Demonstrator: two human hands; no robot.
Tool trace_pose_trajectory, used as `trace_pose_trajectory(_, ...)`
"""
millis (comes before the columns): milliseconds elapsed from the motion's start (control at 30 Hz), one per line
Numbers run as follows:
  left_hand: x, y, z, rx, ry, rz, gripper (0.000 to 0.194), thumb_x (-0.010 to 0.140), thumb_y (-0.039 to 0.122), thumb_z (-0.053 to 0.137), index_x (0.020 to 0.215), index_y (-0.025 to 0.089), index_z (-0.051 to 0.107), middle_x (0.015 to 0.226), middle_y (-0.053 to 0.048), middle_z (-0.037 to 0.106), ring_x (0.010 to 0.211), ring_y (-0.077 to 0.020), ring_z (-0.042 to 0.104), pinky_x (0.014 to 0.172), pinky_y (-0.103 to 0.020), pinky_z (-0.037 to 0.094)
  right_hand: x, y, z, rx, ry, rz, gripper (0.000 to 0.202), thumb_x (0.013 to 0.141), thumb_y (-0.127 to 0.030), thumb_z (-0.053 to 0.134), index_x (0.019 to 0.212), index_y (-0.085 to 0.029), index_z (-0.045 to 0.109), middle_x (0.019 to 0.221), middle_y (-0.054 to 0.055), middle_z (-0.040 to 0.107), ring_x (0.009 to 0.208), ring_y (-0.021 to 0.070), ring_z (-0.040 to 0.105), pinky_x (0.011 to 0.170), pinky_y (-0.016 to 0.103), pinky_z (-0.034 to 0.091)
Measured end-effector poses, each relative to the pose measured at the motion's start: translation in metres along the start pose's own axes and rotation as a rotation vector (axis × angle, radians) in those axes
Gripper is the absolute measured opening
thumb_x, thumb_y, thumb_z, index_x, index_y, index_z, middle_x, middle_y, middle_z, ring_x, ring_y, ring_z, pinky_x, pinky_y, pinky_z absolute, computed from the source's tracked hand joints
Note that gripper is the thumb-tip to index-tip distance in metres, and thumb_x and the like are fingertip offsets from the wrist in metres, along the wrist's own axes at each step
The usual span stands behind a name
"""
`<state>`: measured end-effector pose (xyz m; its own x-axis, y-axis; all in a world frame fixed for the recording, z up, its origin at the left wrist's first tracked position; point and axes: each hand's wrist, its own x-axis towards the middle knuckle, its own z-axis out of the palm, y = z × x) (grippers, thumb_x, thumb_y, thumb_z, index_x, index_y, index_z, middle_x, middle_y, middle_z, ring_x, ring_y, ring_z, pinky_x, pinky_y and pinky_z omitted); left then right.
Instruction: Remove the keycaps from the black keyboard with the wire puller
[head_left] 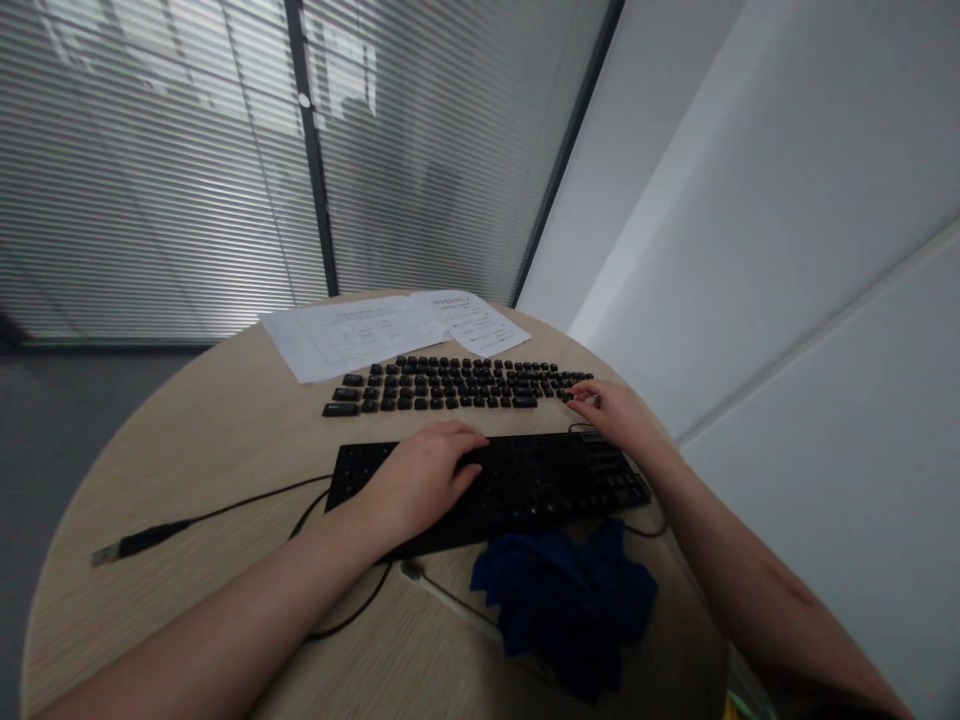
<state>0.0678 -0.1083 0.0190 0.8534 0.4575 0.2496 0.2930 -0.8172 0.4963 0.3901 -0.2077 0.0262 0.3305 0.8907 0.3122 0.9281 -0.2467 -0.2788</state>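
Head view shows our left hand [426,472], grip apart, on the black keyboard [525,482] on the tabletop [180,430], keycaps [342,409] in rows beyond, and our right hand [619,412] at their right end, whether clamped on one we cannot tell.

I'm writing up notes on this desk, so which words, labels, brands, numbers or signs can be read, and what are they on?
No text can be read with certainty.
Left paper sheet: printed grid and lines, too blurred.
Right paper sheet: a larger heading with lines below, too blurred.
Loose black keycaps: faint marks on some, too small.
Keyboard: no legible letters or brand.
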Motion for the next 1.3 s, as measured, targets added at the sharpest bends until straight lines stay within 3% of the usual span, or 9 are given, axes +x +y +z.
trace_pose_trajectory(133, -0.001, 0.002, -0.001, 0.093, -0.046, 0.016, 0.032, 0.095, 0.020, 0.064, 0.123, 0.014, 0.077, 0.127, -0.013, 0.076, 0.119, -0.0313, 0.069, 0.109, -0.045, 0.052, 0.030, 0.024, 0.022, -0.013, -0.142, 0.014, 0.012, 0.087, -0.017, 0.078, 0.098, -0.017, 0.081, 0.094, 0.008, 0.084, 0.079, 0.0206, 0.077, 0.075, 0.029, 0.058)
trace_pose_trajectory(300, 0.000, 0.000, -0.004, 0.132, -0.060, 0.015, 0.030, 0.096, 0.022, 0.063, 0.120, 0.017, 0.079, 0.122, -0.011, 0.078, 0.115, -0.0309, 0.071, 0.105, -0.044, 0.054, 0.044, 0.021, 0.038, -0.024, -0.254, -0.042, 0.013, 0.090, -0.020, 0.077, 0.102, -0.019, 0.082, 0.094, 0.006, 0.084, 0.079, 0.0184, 0.079, 0.076, 0.026, 0.059)
trace_pose_trajectory(500, 0.001, -0.003, -0.004, 0.143, -0.085, 0.017, 0.028, 0.096, 0.023, 0.063, 0.118, 0.018, 0.080, 0.117, -0.012, 0.079, 0.113, -0.0323, 0.071, 0.104, -0.047, 0.055, 0.054, 0.019, 0.042, -0.063, -0.272, -0.099, 0.015, 0.091, -0.023, 0.077, 0.105, -0.022, 0.084, 0.103, 0.007, 0.085, 0.096, 0.0230, 0.079, 0.087, 0.031, 0.059)
trace_pose_trajectory(700, 0.000, -0.002, -0.003, 0.128, -0.102, 0.035, 0.029, 0.097, 0.024, 0.062, 0.118, 0.016, 0.080, 0.117, -0.013, 0.079, 0.112, -0.0335, 0.072, 0.104, -0.049, 0.055, 0.052, 0.020, 0.042, -0.072, -0.241, -0.102, 0.020, 0.091, -0.024, 0.077, 0.110, -0.022, 0.084, 0.101, 0.006, 0.085, 0.091, 0.0222, 0.078, 0.085, 0.032, 0.058)
trace_pose_trajectory(967, 0.002, -0.007, 0.000, 0.039, -0.007, 0.023, 0.034, 0.093, 0.028, 0.064, 0.123, 0.018, 0.077, 0.121, -0.014, 0.078, 0.115, -0.0336, 0.070, 0.107, -0.050, 0.053, 0.041, 0.021, 0.024, -0.022, -0.100, -0.071, 0.026, 0.091, -0.026, 0.076, 0.116, -0.020, 0.082, 0.099, 0.007, 0.084, 0.084, 0.0214, 0.075, 0.082, 0.031, 0.055)
trace_pose_trajectory(1167, 0.002, -0.009, 0.001, 0.100, -0.084, 0.071, 0.032, 0.095, 0.028, 0.062, 0.121, 0.019, 0.078, 0.123, -0.013, 0.077, 0.115, -0.0321, 0.071, 0.106, -0.048, 0.054, 0.007, 0.032, -0.008, 0.026, 0.075, -0.005, 0.024, 0.095, -0.028, 0.067, 0.111, -0.018, 0.082, 0.094, 0.009, 0.082, 0.075, 0.0209, 0.074, 0.077, 0.033, 0.057)
trace_pose_trajectory(1233, 0.001, -0.008, 0.002, 0.118, -0.111, 0.103, 0.033, 0.095, 0.026, 0.062, 0.123, 0.018, 0.078, 0.126, -0.013, 0.076, 0.116, -0.0319, 0.071, 0.106, -0.047, 0.055, -0.013, 0.036, -0.017, 0.123, 0.208, 0.028, 0.025, 0.095, -0.033, 0.065, 0.108, -0.018, 0.081, 0.091, 0.008, 0.081, 0.065, 0.0183, 0.070, 0.070, 0.033, 0.057)
trace_pose_trajectory(1300, -0.001, -0.007, 0.002, 0.130, -0.133, 0.131, 0.035, 0.094, 0.025, 0.063, 0.125, 0.018, 0.077, 0.131, -0.015, 0.074, 0.119, -0.0321, 0.070, 0.108, -0.047, 0.055, -0.033, 0.039, -0.025, 0.373, 0.422, 0.065, 0.032, 0.096, -0.041, 0.063, 0.114, -0.020, 0.078, 0.088, 0.006, 0.078, 0.055, 0.0145, 0.065, 0.057, 0.029, 0.054)
